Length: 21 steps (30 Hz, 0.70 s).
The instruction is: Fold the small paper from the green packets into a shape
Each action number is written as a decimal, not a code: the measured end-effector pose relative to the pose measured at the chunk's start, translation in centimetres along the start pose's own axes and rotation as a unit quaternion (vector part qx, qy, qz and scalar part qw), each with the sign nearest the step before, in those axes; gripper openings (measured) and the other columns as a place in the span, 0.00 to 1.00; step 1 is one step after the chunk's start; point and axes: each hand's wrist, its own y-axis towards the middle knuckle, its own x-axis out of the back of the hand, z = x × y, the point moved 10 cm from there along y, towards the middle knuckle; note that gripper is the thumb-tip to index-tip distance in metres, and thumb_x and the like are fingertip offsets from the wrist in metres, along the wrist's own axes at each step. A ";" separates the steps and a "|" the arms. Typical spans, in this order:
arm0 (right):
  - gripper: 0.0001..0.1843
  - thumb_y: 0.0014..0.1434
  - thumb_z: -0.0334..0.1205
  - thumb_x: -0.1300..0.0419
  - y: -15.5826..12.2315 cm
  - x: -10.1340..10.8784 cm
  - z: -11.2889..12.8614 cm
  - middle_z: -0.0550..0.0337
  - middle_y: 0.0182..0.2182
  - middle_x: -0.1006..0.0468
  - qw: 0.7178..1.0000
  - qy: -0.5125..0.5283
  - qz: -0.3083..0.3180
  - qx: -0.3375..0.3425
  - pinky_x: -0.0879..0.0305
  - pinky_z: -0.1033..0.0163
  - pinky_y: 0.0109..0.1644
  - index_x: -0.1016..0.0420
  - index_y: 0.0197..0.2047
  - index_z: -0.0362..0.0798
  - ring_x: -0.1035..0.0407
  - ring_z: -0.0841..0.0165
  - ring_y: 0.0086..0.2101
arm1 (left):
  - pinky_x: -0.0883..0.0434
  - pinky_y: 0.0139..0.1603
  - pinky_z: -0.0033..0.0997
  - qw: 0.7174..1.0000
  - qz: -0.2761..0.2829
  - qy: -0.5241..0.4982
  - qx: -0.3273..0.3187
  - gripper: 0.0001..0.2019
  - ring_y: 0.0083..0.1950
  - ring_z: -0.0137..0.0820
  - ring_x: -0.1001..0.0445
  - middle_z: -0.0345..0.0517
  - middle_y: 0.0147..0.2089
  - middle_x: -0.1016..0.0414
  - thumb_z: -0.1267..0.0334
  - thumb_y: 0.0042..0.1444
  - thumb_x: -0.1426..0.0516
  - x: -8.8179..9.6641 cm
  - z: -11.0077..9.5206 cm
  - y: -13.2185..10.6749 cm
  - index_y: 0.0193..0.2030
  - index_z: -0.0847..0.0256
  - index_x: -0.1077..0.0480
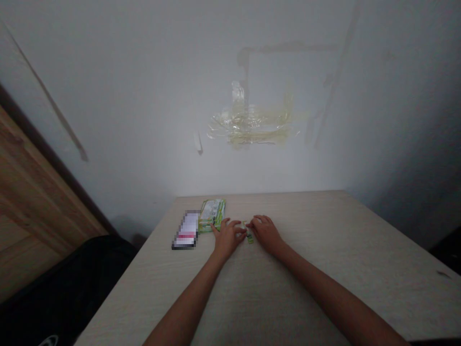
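Observation:
Both my arms reach forward over a pale wooden table (pixel 324 269). My left hand (pixel 226 236) and my right hand (pixel 264 232) meet near the table's far middle, fingers curled in a pinch on a small green and yellow strip (pixel 249 235) lying between them. Just left of my left hand lies a green and white packet (pixel 212 215), with the hand's fingertips close to its near edge. I cannot make out what the strip is.
A flat dark phone-like object (pixel 187 230), its face blurred out, lies left of the packet. The white wall (pixel 144 96) behind carries tape residue (pixel 252 122). A black bag (pixel 68 288) and a wooden panel (pixel 29 202) are at the left.

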 end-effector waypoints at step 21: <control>0.06 0.66 0.37 0.46 0.3 -0.3 -0.7 0.55 0.41 0.22 0.999 -0.035 -0.005 -0.028 0.46 0.55 0.58 0.28 0.42 0.49 0.33 0.63 0.49 | 0.71 0.63 0.74 1.000 0.010 0.001 0.012 0.08 0.67 0.47 0.47 0.35 0.59 0.29 0.51 0.54 0.40 0.0 0.0 -0.1 0.40 0.37 0.22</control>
